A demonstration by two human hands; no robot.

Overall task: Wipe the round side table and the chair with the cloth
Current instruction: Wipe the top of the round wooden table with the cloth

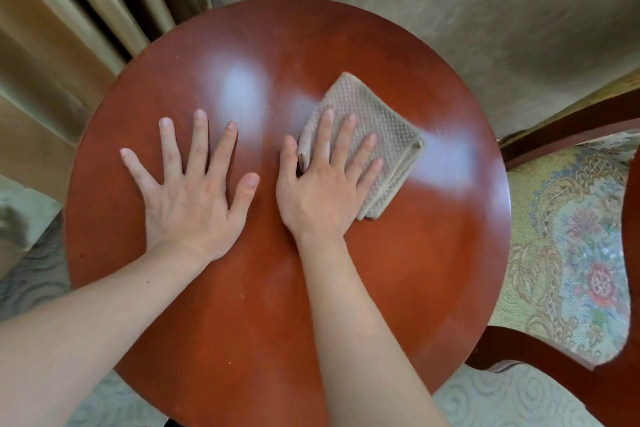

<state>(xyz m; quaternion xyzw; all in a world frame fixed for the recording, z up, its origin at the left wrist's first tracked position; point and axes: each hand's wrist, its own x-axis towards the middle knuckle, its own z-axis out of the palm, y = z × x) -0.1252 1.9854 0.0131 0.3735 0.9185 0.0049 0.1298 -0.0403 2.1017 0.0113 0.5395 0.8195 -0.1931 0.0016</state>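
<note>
The round side table [408,288] has a glossy reddish-brown wooden top and fills the middle of the view. A folded beige waffle-weave cloth [388,135] lies on it, right of centre. My right hand [322,184] lies flat on the cloth's near left part, fingers spread, pressing it onto the top. To the left, my left hand [194,191] rests flat on the bare wood with its fingers spread, holding nothing. The chair [568,253] stands at the table's right edge, with a floral upholstered seat and dark red wooden frame.
Tan curtains [69,45] hang at the upper left, close behind the table. A mottled beige wall [450,10] rises behind it. Pale patterned carpet [502,399] shows below the table and chair.
</note>
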